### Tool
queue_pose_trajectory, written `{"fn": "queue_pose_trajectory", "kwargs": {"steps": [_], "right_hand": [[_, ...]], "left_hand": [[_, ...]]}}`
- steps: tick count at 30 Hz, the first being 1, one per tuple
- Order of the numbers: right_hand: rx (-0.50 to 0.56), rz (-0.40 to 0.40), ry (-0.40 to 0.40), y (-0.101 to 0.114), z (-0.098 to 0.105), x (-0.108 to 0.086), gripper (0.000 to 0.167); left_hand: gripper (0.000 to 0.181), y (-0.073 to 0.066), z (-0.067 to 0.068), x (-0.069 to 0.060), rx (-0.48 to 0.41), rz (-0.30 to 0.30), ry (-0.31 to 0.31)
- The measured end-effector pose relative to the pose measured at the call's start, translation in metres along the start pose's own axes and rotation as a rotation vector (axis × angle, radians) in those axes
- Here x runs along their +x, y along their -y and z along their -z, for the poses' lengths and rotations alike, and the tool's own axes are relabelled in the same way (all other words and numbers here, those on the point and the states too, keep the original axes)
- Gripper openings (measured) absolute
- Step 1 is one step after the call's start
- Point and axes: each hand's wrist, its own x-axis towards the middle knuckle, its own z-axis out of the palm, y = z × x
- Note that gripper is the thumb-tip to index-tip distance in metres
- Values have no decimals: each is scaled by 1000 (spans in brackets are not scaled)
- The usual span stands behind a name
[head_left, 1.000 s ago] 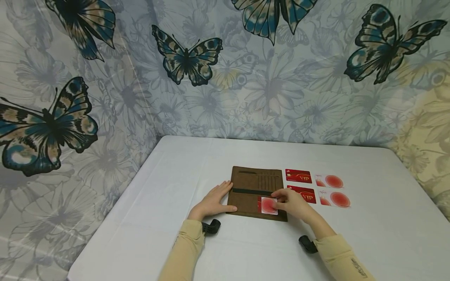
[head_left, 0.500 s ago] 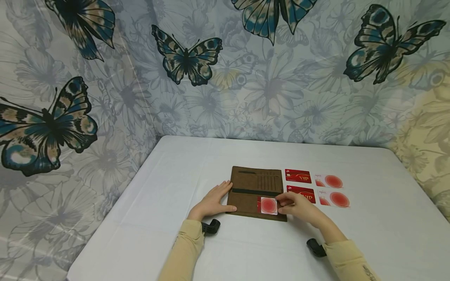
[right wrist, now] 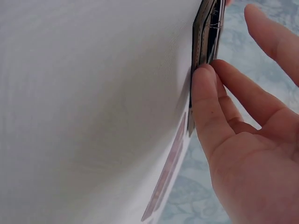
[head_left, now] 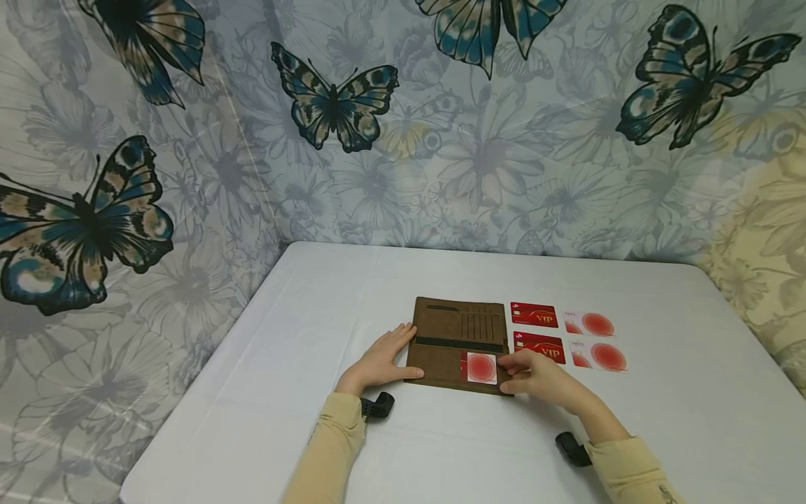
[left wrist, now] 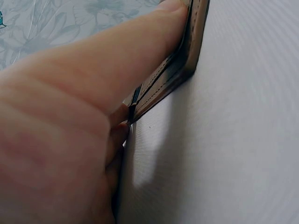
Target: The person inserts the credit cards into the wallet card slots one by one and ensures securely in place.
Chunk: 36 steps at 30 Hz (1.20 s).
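A brown wallet point(head_left: 439, 320) lies unfolded on the table, with card slots along its far half. In its near half sits a card with a red disc on white point(head_left: 481, 368) and a red strip at its left. My left hand point(head_left: 380, 360) rests at the wallet's left side, thumb over the near-left corner and fingers straight along the edge. At the near-right edge, my right hand point(head_left: 540, 378) pinches the wallet point(right wrist: 202, 35) between thumb and bent finger; the right wrist view shows these tips together there, partly hiding the edge.
Right of the wallet lie two red VIP cards, a far one point(head_left: 534, 315) and a near one point(head_left: 536, 344), the latter partly behind my right hand. Beyond them are two pale cards with red discs point(head_left: 598, 324) point(head_left: 608, 357). A butterfly-patterned wall covering point(head_left: 491, 161) stands behind the white table point(head_left: 340, 280).
My right hand has drawn back rightward from the card in the near half to the wallet's near-right edge, leaving the card in place. The left hand stays put.
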Motion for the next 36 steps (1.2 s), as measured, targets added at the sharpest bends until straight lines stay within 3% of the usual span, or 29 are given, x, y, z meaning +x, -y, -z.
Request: {"fn": "queue_pose_trajectory", "kwargs": {"steps": [15,26,36], "right_hand": [[-40,0,-2,2,-3,0,47],[-7,8,7,2,-5,2,48],[56,44,68,2,-6,6,50]], "left_hand": [[89,-2,1,0,5,6,3],[89,-3,1,-1,4,4,5],[89,-3,2,0,11,1,2]]}}
